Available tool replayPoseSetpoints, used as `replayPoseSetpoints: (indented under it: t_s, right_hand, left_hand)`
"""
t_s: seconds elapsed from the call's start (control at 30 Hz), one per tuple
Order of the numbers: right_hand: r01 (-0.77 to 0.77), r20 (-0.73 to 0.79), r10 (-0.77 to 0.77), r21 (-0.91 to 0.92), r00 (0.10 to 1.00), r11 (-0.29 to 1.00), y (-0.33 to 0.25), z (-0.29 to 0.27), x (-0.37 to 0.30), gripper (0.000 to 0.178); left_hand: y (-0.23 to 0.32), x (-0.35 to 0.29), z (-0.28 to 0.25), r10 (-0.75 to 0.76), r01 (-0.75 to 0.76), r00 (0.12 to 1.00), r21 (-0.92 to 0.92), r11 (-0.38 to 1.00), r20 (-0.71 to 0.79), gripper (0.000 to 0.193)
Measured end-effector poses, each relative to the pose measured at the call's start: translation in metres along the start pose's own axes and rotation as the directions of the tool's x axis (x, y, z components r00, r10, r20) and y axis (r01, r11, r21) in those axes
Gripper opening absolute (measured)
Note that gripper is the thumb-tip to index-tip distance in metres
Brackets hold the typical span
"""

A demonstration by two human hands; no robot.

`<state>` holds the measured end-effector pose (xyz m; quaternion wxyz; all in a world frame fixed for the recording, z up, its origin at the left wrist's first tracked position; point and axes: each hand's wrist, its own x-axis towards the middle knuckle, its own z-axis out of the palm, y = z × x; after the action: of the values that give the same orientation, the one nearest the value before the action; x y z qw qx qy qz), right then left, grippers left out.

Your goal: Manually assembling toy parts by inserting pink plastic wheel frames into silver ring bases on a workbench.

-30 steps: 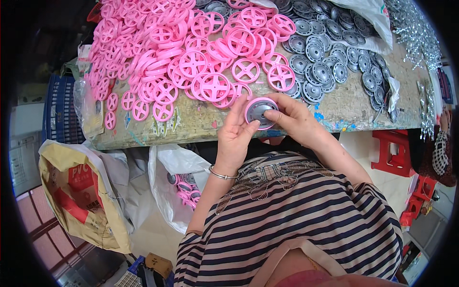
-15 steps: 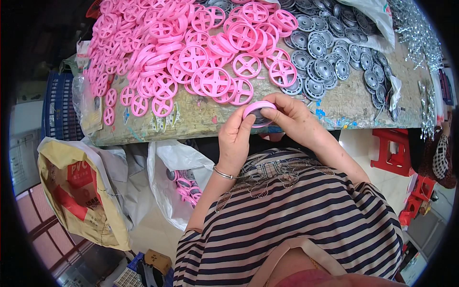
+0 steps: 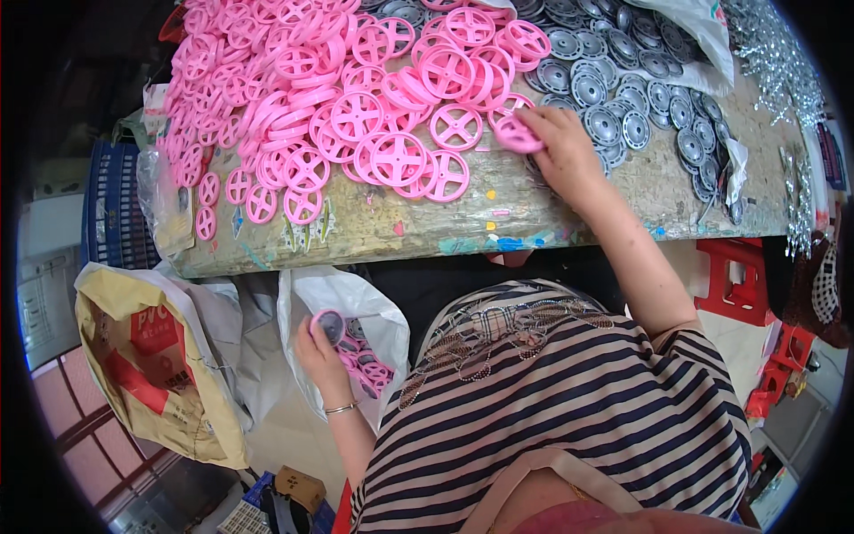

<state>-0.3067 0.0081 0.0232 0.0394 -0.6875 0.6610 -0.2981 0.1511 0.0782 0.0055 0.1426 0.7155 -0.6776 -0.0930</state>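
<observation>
My left hand (image 3: 322, 360) is over the open mouth of a white plastic bag (image 3: 356, 289), gripping an assembled toy wheel (image 3: 330, 327) with a pink rim and a grey centre. Inside the bag lie several more pink-and-grey wheels (image 3: 372, 372). At the table, my right hand (image 3: 569, 158) has its fingers closed on a pink spoked wheel rim (image 3: 518, 136), tilted at the near right side of the pink heap. Close beyond that hand are grey wheel discs (image 3: 588, 90); my fingers cover part of the area there.
A large heap of pink spoked rims (image 3: 294, 62) covers the left of the worn table (image 3: 427, 227). Silver tinsel (image 3: 778, 62) hangs at the far right. A yellow-brown sack (image 3: 160, 356) stands open at the left, and a red stool (image 3: 737, 283) is at the right.
My hands have parted from the wheel they both held. My left hand has carried it down to the white bag, while my right hand has moved forward and taken a pink rim.
</observation>
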Motion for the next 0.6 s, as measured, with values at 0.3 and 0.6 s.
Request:
replayPoseSetpoints:
  t_s: [0.3,0.6]
  right_hand:
    - [-0.635,0.626,0.245,0.532,0.740,0.561,-0.081,-0.040,-0.010,0.031]
    - [-0.029,0.120,0.011,0.152,0.993,0.988,-0.034,-0.037,-0.027,0.049]
  left_hand:
    - [0.147,0.030,0.029,0.330,-0.129,0.944,-0.929,0.348,-0.007,0.068]
    - [0.206,0.042,0.047,0.206,0.428,0.872,-0.896,0.119,0.444,0.026]
